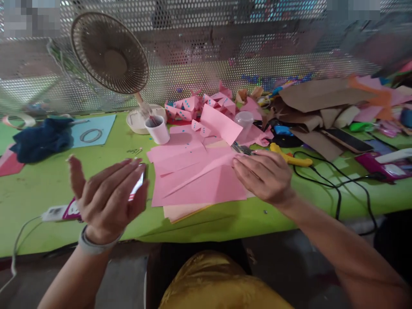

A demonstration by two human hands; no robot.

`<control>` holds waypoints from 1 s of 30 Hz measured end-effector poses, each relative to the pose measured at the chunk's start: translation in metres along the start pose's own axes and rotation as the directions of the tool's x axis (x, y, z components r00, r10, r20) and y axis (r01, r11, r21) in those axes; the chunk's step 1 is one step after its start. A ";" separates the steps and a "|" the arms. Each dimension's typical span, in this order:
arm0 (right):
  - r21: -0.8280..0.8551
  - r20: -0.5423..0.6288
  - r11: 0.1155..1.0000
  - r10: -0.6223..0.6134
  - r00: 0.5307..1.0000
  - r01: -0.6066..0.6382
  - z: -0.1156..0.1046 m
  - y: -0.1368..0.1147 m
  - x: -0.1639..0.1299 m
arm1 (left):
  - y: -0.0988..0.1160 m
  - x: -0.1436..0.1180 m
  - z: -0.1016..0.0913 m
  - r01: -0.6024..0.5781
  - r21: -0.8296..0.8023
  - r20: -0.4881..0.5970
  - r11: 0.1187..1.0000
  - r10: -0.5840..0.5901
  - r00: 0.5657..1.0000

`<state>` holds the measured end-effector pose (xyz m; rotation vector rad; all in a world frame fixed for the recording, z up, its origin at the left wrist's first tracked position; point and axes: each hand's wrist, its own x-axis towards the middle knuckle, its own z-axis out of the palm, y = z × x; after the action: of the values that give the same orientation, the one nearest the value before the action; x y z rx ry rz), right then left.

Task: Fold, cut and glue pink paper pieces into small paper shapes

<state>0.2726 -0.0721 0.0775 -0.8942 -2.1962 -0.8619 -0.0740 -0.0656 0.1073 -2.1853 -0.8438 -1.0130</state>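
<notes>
My left hand (107, 195) is raised palm-inward with fingers stretched out and nothing in it. Behind it, partly hidden, a lit phone (139, 182) lies on the table. My right hand (262, 176) is closed round a small dark metal tool (242, 149), whose exact kind I cannot make out. The tool's tip meets the corner of a pink paper piece (220, 123), which stands tilted above the other papers. Between my hands lies a stack of pink paper sheets (199, 189), with a narrow pink strip across it.
Pink folded pieces with blue dots (186, 107) are heaped behind. A small fan (111, 53) stands in a white cup (157, 130). Rightward are a yellow-handled tool (292, 159), black cables (337, 189), brown paper (322, 94) and a dark phone (347, 140). Dark blue cloth (41, 139) lies left.
</notes>
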 end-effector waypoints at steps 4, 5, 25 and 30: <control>0.135 0.032 0.988 0.077 0.996 -0.081 0.008 -0.003 0.017 | 0.028 0.034 0.015 -0.032 -0.184 0.159 0.982 0.062 0.985; 0.159 0.052 0.983 0.087 0.995 -0.094 0.009 -0.005 0.016 | 0.031 0.037 0.022 -0.033 -0.224 0.191 0.974 0.077 0.979; 0.457 0.515 0.772 0.176 0.839 -0.443 0.051 -0.035 -0.043 | 0.038 -0.038 0.092 0.424 -0.580 0.607 0.695 0.023 0.794; 0.424 0.693 0.655 0.210 0.689 -0.626 0.058 -0.027 -0.034 | 0.036 -0.031 0.094 0.542 -0.487 0.714 0.685 -0.045 0.699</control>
<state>0.2554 -0.0561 0.0093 -1.3712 -2.3250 0.5010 -0.0219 -0.0298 0.0227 -3.2279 -1.3827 -0.7400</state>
